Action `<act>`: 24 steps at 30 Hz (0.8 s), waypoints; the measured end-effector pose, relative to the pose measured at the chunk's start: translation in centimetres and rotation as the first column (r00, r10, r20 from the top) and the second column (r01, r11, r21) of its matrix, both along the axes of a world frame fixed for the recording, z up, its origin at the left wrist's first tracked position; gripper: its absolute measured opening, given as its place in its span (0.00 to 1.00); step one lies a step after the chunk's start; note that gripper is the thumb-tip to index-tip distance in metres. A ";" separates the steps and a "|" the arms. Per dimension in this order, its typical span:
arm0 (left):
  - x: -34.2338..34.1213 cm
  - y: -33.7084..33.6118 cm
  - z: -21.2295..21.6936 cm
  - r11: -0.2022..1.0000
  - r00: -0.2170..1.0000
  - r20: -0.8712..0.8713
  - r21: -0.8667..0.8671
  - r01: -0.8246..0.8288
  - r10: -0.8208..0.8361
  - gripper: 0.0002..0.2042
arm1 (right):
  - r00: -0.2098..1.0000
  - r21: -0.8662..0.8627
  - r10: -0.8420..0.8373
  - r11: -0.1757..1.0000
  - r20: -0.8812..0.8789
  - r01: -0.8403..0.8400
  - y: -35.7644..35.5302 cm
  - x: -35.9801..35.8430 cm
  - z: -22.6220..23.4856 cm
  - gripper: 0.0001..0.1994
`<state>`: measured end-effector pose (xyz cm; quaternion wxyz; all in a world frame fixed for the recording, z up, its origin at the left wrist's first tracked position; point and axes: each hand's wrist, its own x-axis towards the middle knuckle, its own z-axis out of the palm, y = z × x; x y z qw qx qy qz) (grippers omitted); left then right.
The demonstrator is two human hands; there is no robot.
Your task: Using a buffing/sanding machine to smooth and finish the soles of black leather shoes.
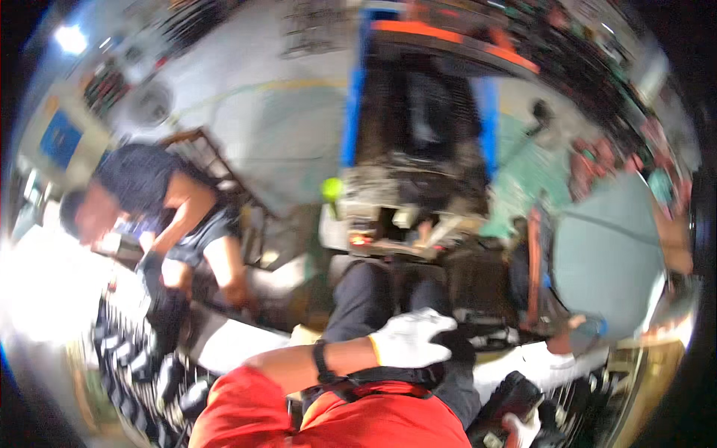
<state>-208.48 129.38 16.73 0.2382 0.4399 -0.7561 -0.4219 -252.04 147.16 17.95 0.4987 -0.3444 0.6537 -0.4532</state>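
Note:
In the head view, my left hand point(412, 340) wears a white glove and reaches across my lap. Its fingers look stretched and apart, with nothing visible in them. Down at the lower right, my right hand point(523, 430), also gloved in white, has its fingers against a dark shoe-like piece point(512, 397) and seems to grip it. Part of that hand is cut off by the picture's lower edge. Motion blur softens the details.
Ahead stands a machine with blue posts point(353, 112) and an orange bar point(455, 41). A person point(160, 187) sits bent over at left. Several dark shoe-like pieces point(170, 377) line a rack at lower left. A grey-green panel point(609, 254) is at right.

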 end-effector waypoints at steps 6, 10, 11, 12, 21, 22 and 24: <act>1.1 3.7 -5.6 0.826 0.499 -0.782 0.525 0.205 0.373 0.47 | 0.235 0.134 0.434 0.665 -0.870 -0.734 -11.2 17.5 12.4 0.41; 13.9 11.3 8.9 0.758 0.889 -0.209 -0.465 -0.458 0.408 0.57 | -0.040 0.090 0.387 0.113 -0.921 -0.990 -17.5 32.8 15.3 0.34; 15.9 12.7 10.7 0.811 0.856 -0.177 -0.274 -0.517 0.486 0.53 | -0.032 -0.007 0.443 -0.085 -0.896 -0.996 -18.4 36.2 14.5 0.38; 17.3 15.0 12.1 0.812 0.812 -0.119 -0.064 -0.581 0.571 0.48 | -0.046 -0.096 0.436 -0.298 -0.899 -0.950 -18.2 40.3 13.9 0.37; 21.4 39.2 -8.4 -0.093 -0.089 -0.025 -0.238 -0.967 0.996 0.40 | -0.239 -0.359 0.562 -0.745 -0.792 -0.562 -3.1 63.1 -6.8 0.34; 22.1 40.3 -12.7 -0.317 -0.366 -0.175 0.256 -0.913 0.914 0.35 | -0.107 -0.495 0.667 -0.640 -0.737 -0.588 -2.5 62.6 -6.6 0.34; 22.4 42.1 -18.2 -0.422 -0.429 -0.029 0.130 -0.897 0.903 0.40 | -0.398 -0.179 0.592 -0.686 -0.701 -0.705 -4.0 59.4 -2.9 0.36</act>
